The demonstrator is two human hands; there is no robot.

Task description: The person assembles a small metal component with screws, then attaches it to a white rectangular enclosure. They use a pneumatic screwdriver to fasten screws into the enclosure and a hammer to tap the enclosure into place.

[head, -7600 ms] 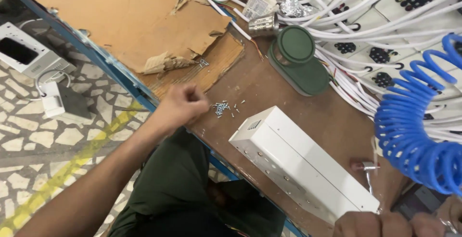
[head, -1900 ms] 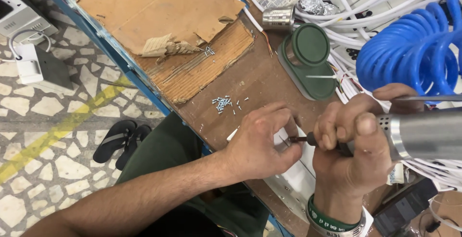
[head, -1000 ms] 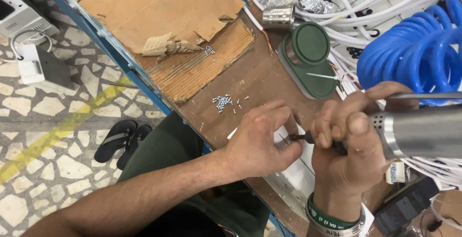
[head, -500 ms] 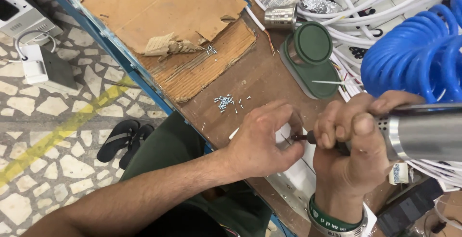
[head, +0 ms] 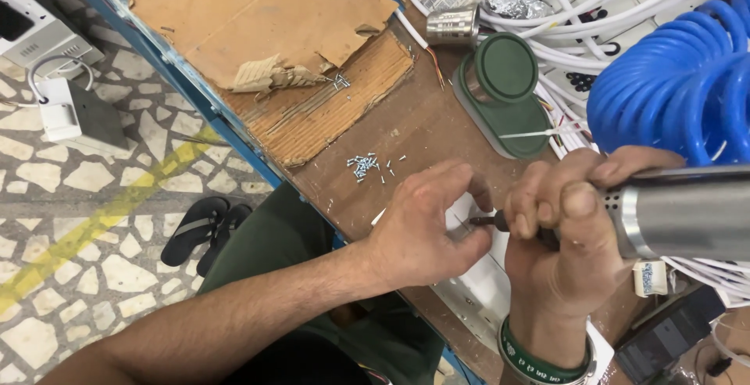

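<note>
Workpiece: the white box lies flat at the near edge of the bench, under both your hands. Much of it is covered; its long axis appears to run from upper left to lower right, along the bench edge.

Driver: the metal power screwdriver lies nearly level, its barrel running in from the right. Its dark bit points left, at the box face beside your fingertips.

Right hand: your right hand is closed fully round the nose of the driver, close to the bit. In my judgement this forward grip is there to steady the tip. A green bangle sits at that wrist.

Left hand: your left hand rests palm down on the box, fingers curled and pinched together at the bit tip. It seems placed to pin the box and guide the bit. Whether a screw sits between the fingertips cannot be told.

Supply: loose small screws lie scattered on the bench just beyond your left hand, within reach.

Surroundings: a green lidded container stands further back. A blue coiled air hose lies at the right, over white cables. Torn cardboard covers the far left of the bench.
</note>
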